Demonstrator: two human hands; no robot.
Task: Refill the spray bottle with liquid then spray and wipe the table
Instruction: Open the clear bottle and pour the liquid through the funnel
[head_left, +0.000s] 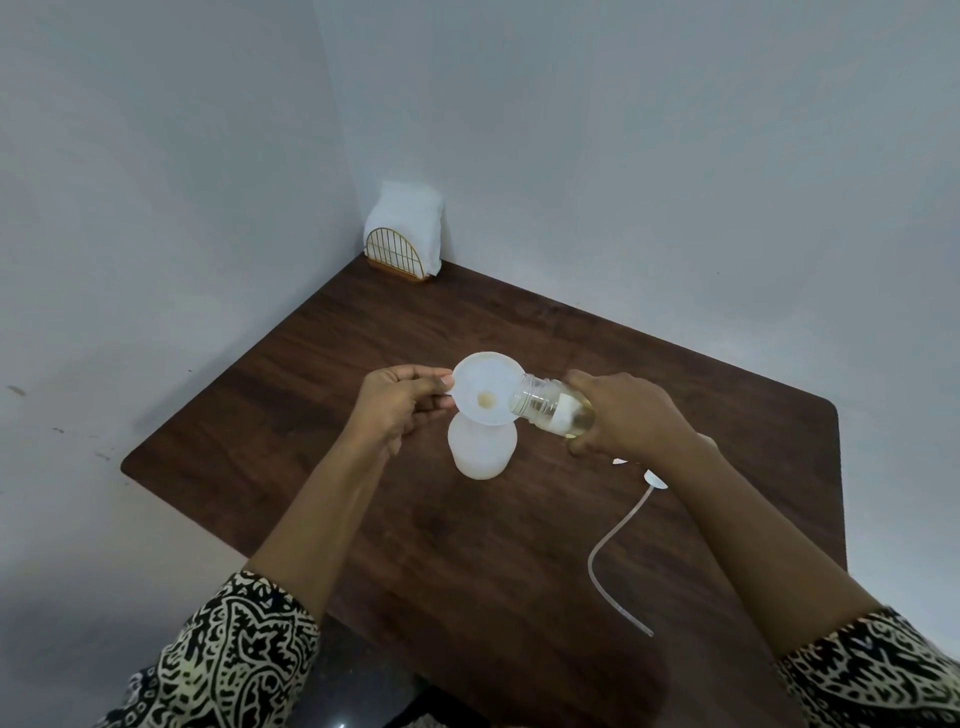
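White translucent plastic catches the eye first: the spray bottle (483, 452) stands upright with its top off, on the dark brown wooden table (727, 415). A round white plastic funnel (485, 384) sits in the spray bottle's neck, and a small pale yellow pool shows at the funnel's hole. Just left of the spray bottle, the left hand (400, 408) pinches the funnel's rim between thumb and curled fingers. Just right of the spray bottle, the right hand (623, 415) is wrapped around a clear ribbed plastic bottle of pale yellow liquid (550, 413). That bottle is tipped almost flat, with its open mouth reaching over the funnel's right edge and the liquid lying along its lower side. To the right of the spray bottle and nearer the person, a white spray head with a long thin dip tube (613, 540) lies on the wood. The tube curves toward the near edge, and the head end is mostly hidden behind the right wrist. Well beyond the spray bottle, in the far corner where the pale grey walls meet, stands a gold wire holder packed with white napkins (402, 234). Nearer the person than the spray bottle, black-and-cream patterned sleeves (228, 649) cover both forearms up to about the elbow.
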